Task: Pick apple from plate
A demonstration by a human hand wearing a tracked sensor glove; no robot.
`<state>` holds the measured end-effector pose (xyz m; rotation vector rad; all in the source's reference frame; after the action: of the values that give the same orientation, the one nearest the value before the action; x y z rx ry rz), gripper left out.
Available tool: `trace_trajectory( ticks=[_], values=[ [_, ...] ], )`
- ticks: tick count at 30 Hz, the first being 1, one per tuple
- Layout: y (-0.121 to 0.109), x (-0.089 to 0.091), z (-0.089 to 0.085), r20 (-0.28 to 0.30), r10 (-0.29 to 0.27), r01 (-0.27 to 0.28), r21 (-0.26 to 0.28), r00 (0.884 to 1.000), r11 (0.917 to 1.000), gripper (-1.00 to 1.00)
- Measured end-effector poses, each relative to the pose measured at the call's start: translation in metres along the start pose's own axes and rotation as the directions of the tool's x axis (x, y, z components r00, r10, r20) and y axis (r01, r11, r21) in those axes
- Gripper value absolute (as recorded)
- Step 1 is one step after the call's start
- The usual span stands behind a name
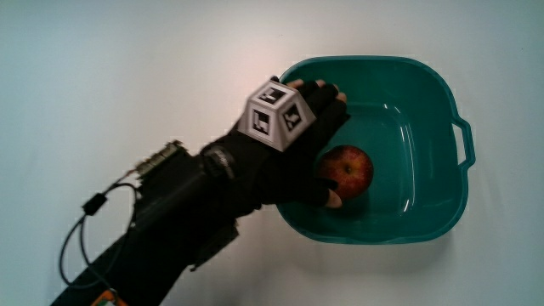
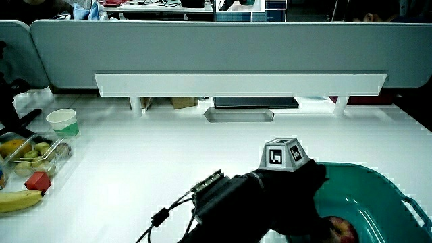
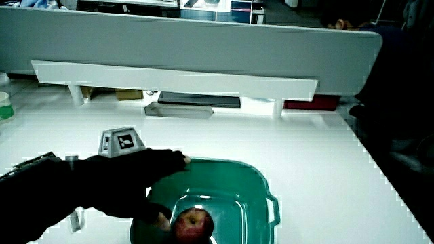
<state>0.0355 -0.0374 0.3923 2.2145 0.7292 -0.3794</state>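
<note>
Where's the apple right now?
The apple lies inside the teal basin, not on a plate, with the hand over the basin's rim beside it, thumb touching it. A side view shows the same.

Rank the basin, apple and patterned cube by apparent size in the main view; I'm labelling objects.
1. Basin, clearly largest.
2 and 3. Apple and cube look about alike; the cube sits higher, nearer the camera, so no ranking between them.
</note>
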Motion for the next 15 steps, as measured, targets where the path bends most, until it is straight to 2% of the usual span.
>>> trace_trajectory(
  ticks=[2,4,6,7,15],
  values=[
    [-0.0007,0.0,0.0009,0.009,0.003,-0.004,0.0,1.0,1.0,0.15],
    [-0.0015,0.0014,0.0021,0.009,-0.002,0.002,0.027,1.0,0.9996,0.25],
    [0.0001,0.0003,0.001,0.033,0.0,-0.001,0.006,0.999,1.0,0.35],
    [0.0016,0.0,-0.0016,0.031,-0.006,0.005,0.03,1.0,0.9995,0.4],
    [-0.0002,0.0055,-0.0018,-0.008,-0.018,0.019,0.067,1.0,0.9976,0.8]
  ],
)
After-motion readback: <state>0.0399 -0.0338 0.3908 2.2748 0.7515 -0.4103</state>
